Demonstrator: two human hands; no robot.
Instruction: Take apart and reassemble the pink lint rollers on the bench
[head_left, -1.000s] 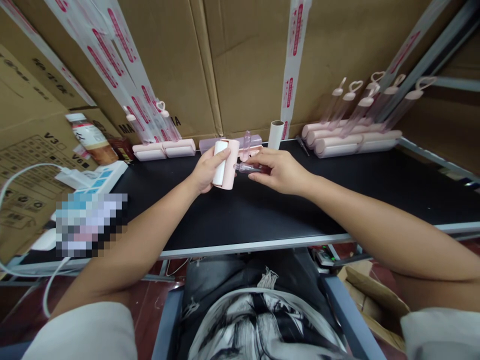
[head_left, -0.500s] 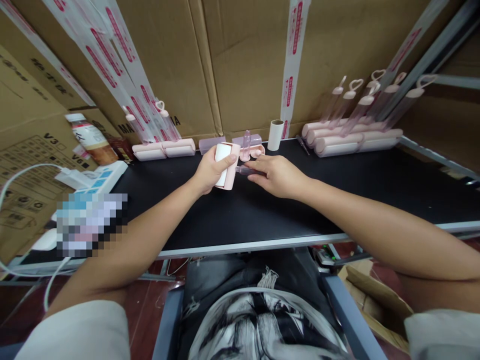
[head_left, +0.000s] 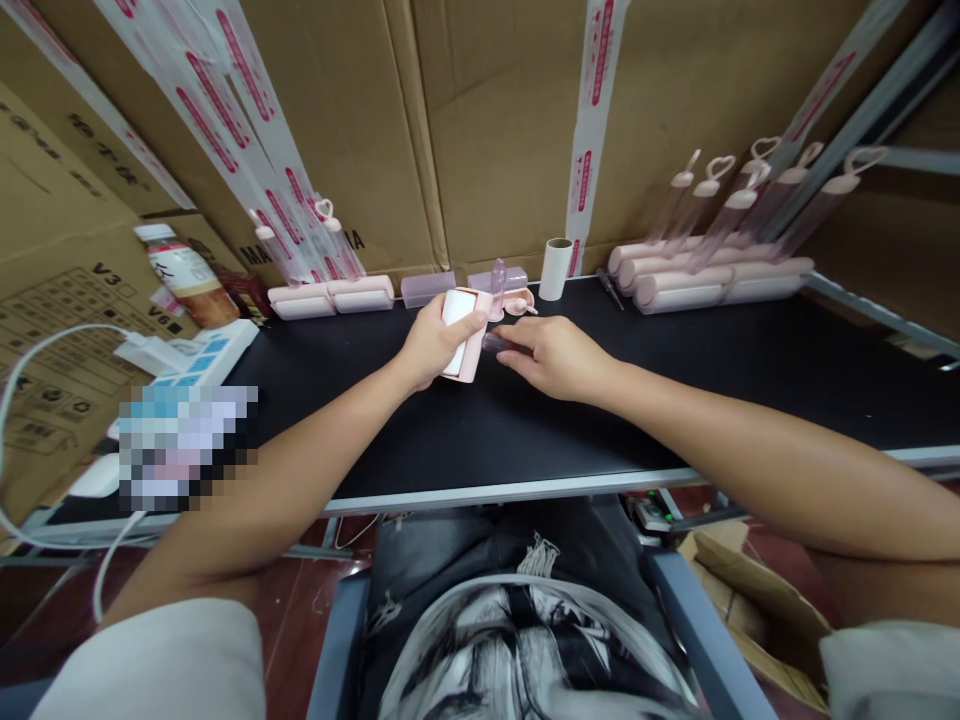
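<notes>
My left hand (head_left: pixel 429 348) is wrapped round a lint roller head (head_left: pixel 472 356), a pink case with a white roll in it, held tilted over the black table. At its right side, my right hand (head_left: pixel 564 360) pinches a translucent purplish handle piece (head_left: pixel 492 342), partly hidden by the fingers. The handle's end is close to the case; I cannot tell whether they touch. Just behind stands a clear pink upright part (head_left: pixel 498 290), beside a small pink loop piece (head_left: pixel 517 306). Translucent purple covers (head_left: pixel 427 289) lie along the back.
Several assembled lint rollers (head_left: pixel 724 285) stand at the back right, two more (head_left: pixel 330 298) at the back left. A white paper roll (head_left: pixel 556 270) and a thin dark tool (head_left: pixel 610 288) are between. A bottle (head_left: pixel 187 275), power strip (head_left: pixel 202 360) and cables occupy the left.
The lint roller head and the translucent handle piece are closer together, and less of the handle shows between my hands. The view has shifted slightly.
</notes>
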